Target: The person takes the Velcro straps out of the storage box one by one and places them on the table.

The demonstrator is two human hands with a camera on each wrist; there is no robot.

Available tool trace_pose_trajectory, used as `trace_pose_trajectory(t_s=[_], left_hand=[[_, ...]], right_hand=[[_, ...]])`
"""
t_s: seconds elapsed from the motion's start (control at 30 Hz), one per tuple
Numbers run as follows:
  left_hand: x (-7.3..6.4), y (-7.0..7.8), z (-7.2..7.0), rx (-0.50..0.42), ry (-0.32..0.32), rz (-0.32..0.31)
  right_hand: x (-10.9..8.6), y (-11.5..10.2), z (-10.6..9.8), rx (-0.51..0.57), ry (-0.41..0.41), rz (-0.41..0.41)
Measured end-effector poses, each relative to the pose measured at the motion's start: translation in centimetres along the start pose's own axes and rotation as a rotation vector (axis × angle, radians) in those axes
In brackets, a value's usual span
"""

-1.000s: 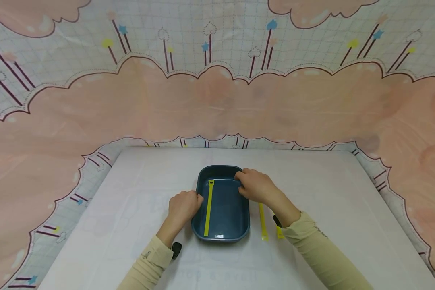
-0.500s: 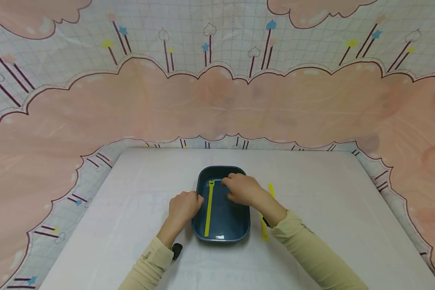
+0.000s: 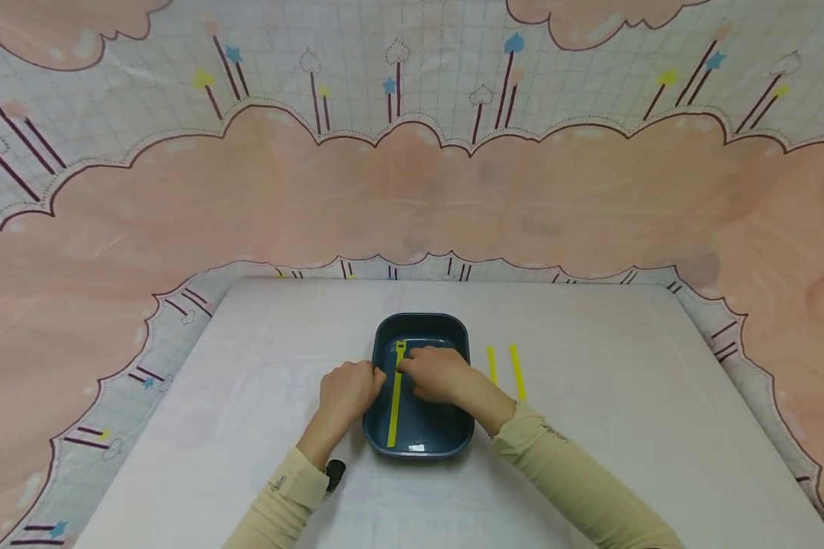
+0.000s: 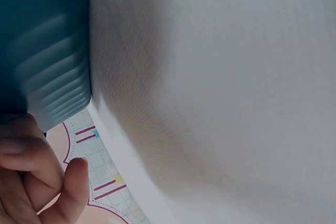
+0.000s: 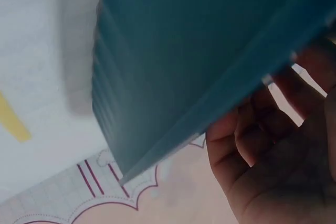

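A dark blue rectangular dish point(image 3: 436, 427) with rounded corners stands on the white table. Inside it, along its left side, lies a flat yellow strap point(image 3: 394, 412) with a slotted far end. My left hand point(image 3: 346, 390) grips the dish's left rim; in the left wrist view its curled fingers point(image 4: 31, 166) are right at the dish's outer wall point(image 4: 52, 51). My right hand point(image 3: 442, 376) reaches over the right rim into the dish, its fingertips overlapping the strap near the slotted end. In the right wrist view the dish's wall point(image 5: 168, 66) hides the fingertips, and I cannot tell whether they pinch the strap.
To the right of the dish, two more yellow straps point(image 3: 517, 370) lie on the white tabletop point(image 3: 625, 396), partly hidden by my right forearm and sleeve point(image 3: 577, 465). A peach and white cloth backdrop point(image 3: 412, 198) with printed candles surrounds the table.
My right hand has moved left from the dish's right rim, across the inside, to the strap in it. My left hand, the dish and that strap stay in place.
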State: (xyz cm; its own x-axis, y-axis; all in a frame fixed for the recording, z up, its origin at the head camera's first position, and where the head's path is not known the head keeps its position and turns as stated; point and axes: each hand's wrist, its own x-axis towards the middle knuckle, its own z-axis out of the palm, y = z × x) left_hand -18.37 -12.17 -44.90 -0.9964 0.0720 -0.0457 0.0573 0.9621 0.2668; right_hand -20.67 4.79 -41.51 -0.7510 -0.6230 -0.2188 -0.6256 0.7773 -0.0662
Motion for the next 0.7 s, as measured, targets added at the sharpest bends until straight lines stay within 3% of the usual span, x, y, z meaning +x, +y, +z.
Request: trace_pose_trajectory(t_s=[0.33, 0.7], left_hand=[[-0.1, 0.1, -0.1, 0.007, -0.014, -0.004], [-0.2, 0.1, -0.2, 0.003, -0.023, -0.011]], right_hand=[[0.7, -0.9, 0.7, -0.009, -0.073, 0.016], [1.1, -1.4, 1.8, -0.043, -0.101, 0.012]])
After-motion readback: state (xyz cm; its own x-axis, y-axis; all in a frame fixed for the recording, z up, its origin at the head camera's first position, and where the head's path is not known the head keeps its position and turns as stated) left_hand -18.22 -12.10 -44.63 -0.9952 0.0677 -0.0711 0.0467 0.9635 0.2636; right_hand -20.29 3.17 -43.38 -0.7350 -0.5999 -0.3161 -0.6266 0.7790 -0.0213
